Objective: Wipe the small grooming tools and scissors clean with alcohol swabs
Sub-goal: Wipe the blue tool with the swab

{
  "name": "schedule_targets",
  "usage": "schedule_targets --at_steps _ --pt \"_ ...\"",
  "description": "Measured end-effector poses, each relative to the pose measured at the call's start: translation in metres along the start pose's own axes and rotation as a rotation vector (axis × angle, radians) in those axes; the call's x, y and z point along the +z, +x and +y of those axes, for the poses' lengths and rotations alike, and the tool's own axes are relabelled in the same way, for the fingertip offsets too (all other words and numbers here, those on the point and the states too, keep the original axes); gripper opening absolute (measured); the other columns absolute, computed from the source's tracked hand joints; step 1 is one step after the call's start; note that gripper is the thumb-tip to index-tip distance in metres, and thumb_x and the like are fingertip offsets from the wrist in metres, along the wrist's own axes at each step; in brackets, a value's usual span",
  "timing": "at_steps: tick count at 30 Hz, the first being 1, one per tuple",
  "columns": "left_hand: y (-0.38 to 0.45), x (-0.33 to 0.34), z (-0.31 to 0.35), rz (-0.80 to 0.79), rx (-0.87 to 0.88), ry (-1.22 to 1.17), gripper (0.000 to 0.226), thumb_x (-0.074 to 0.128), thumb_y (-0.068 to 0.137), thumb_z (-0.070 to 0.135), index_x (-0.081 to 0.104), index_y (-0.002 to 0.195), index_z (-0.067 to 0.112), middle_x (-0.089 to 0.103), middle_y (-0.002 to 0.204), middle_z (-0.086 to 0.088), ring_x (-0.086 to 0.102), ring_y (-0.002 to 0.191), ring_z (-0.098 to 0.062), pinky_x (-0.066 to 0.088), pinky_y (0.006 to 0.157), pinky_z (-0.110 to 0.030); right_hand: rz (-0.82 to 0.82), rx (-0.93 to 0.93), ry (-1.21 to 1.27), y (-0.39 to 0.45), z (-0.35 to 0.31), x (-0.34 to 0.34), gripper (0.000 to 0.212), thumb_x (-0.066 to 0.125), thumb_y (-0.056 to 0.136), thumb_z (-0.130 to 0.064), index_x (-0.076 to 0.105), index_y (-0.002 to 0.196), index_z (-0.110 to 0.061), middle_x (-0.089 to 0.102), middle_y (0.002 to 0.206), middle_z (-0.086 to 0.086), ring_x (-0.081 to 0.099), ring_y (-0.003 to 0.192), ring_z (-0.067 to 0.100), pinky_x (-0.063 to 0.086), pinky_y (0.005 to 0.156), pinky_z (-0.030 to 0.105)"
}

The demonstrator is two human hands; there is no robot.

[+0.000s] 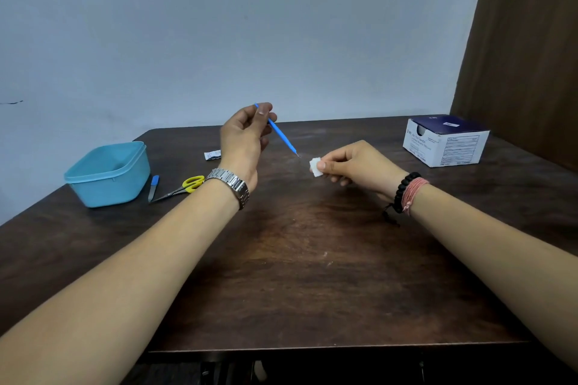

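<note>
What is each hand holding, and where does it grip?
The left hand pinches the blue tool near its upper end, metal tip pointing down. The right hand pinches a white swab by one edge.

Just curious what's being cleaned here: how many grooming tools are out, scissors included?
3. A blue pick in the left hand; yellow scissors and a blue-handled tool on the table beside the tub. The tub may hide more.

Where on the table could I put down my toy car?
Bare wood spans the table between the forearms, and between the right hand and swab box. Crowded: far left, by the teal tub, scissors, file.
</note>
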State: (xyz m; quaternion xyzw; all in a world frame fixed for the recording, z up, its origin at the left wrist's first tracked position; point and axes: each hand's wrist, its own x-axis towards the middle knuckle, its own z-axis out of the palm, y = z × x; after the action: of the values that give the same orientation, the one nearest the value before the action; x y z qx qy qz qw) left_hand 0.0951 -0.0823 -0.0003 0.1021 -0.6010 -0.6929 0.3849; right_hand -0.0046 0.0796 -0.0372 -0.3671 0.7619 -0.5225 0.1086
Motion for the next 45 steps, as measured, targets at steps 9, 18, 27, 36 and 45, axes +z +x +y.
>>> schedule_targets --at_steps 9,18,27,36,45 --pt "-0.012 0.009 -0.013 -0.176 0.004 0.16 0.011 0.059 0.095 0.026 0.067 0.087 0.023 0.066 0.083 0.009 0.055 0.07 -0.003 0.04 0.068 -0.022 -0.012 -0.1 0.106 -0.002 -0.008 0.004 0.012 0.065 0.092 -0.018 0.076 0.089 -0.015 0.071 0.074 -0.006 0.056 0.064 0.003 0.047 0.059 0.017" --pt "-0.013 0.009 -0.015 -0.16 0.014 0.178 0.01 0.06 0.094 0.026 0.066 0.089 0.021 0.067 0.083 0.008 0.057 0.069 -0.001 0.043 0.069 -0.022 -0.03 -0.114 0.139 -0.002 -0.011 0.006 0.021 0.069 0.089 -0.022 0.069 0.104 -0.008 0.074 0.08 0.001 0.062 0.068 0.007 0.049 0.065 0.022" --pt "-0.013 0.01 -0.017 -0.159 -0.001 0.176 0.012 0.06 0.094 0.028 0.066 0.087 0.02 0.068 0.081 0.01 0.056 0.073 -0.006 0.043 0.067 -0.021 -0.071 -0.127 0.078 -0.004 -0.012 0.008 0.019 0.065 0.091 -0.029 0.073 0.089 -0.012 0.074 0.078 0.003 0.06 0.067 0.007 0.049 0.065 0.021" --pt "-0.015 0.012 -0.018 -0.228 -0.068 0.102 0.013 0.061 0.093 0.027 0.065 0.082 0.022 0.068 0.084 0.008 0.054 0.073 -0.006 0.044 0.069 -0.022 -0.089 -0.136 0.103 -0.007 -0.014 0.01 0.041 0.051 0.098 -0.038 0.064 0.075 -0.007 0.064 0.065 0.003 0.056 0.062 0.014 0.05 0.066 0.027" --pt "-0.012 0.01 -0.018 -0.208 -0.095 0.116 0.01 0.058 0.095 0.027 0.066 0.092 0.023 0.072 0.09 0.008 0.059 0.073 -0.002 0.045 0.075 -0.024 -0.154 -0.06 0.172 -0.006 -0.013 0.01 0.037 0.049 0.099 -0.036 0.062 0.077 -0.011 0.056 0.064 0.001 0.047 0.059 0.013 0.048 0.062 0.025"
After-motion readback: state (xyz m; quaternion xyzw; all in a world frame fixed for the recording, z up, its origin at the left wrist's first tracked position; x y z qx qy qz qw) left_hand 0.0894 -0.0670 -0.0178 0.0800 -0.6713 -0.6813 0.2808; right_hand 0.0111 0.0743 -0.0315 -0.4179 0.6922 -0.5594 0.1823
